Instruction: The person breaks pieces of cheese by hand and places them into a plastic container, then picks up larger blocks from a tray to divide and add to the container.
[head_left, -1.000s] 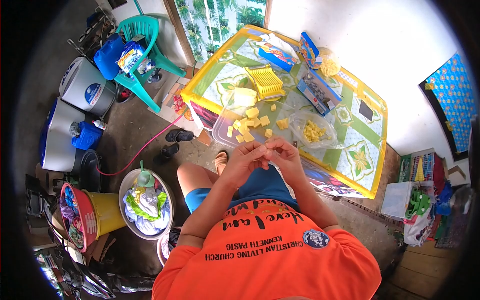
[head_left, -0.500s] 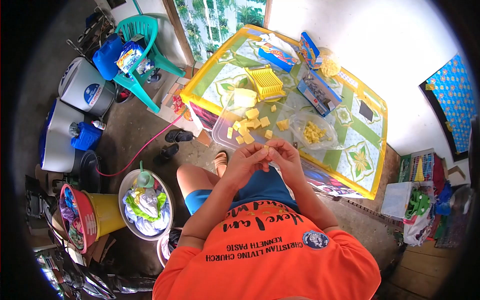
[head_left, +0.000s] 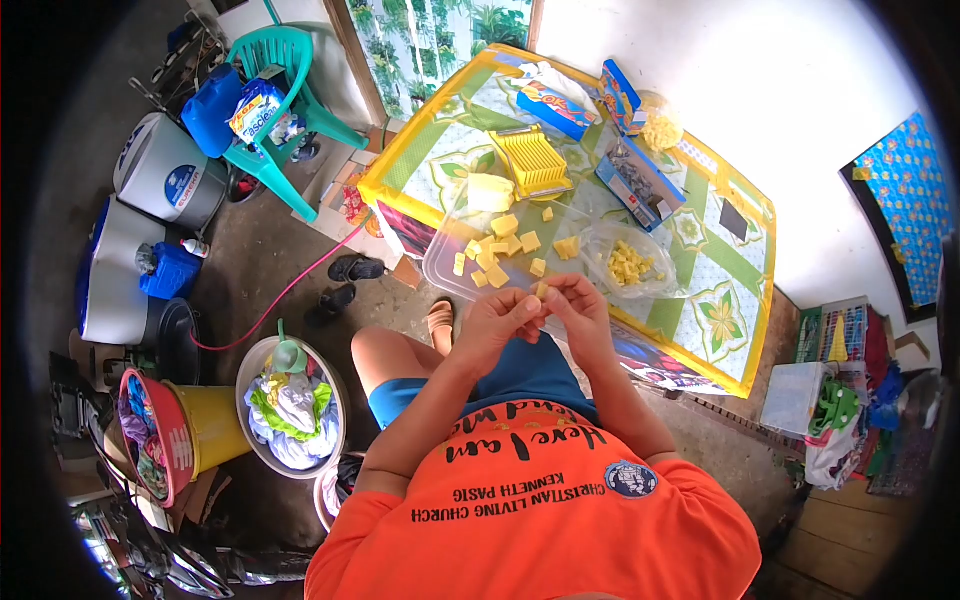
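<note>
My left hand (head_left: 503, 318) and my right hand (head_left: 577, 310) meet at the table's near edge, fingertips closed together. Pinched between them is a small yellow cube (head_left: 541, 291), which looks like cheese. Just beyond my hands lies a clear plastic lid or tray (head_left: 448, 262) with several loose yellow cubes (head_left: 496, 247) and a larger pale yellow block (head_left: 490, 193). To the right, a clear plastic bowl (head_left: 655, 288) holds smaller yellow pieces (head_left: 629, 263). A yellow slicer (head_left: 532, 162) with parallel slots rests behind the block.
The table (head_left: 720, 335) has a green and white patterned cover with yellow edging. Farther back are a blue box (head_left: 556, 110), an open blue box (head_left: 638, 185) and a container of yellow pieces (head_left: 661, 131). Laundry basin (head_left: 337, 440), green chair (head_left: 330, 128) and slippers (head_left: 356, 269) are at left.
My fingers have shifted slightly on the yellow cube, which now shows more between the fingertips. My right hand has moved up a little. The things on the table stay as they were.
</note>
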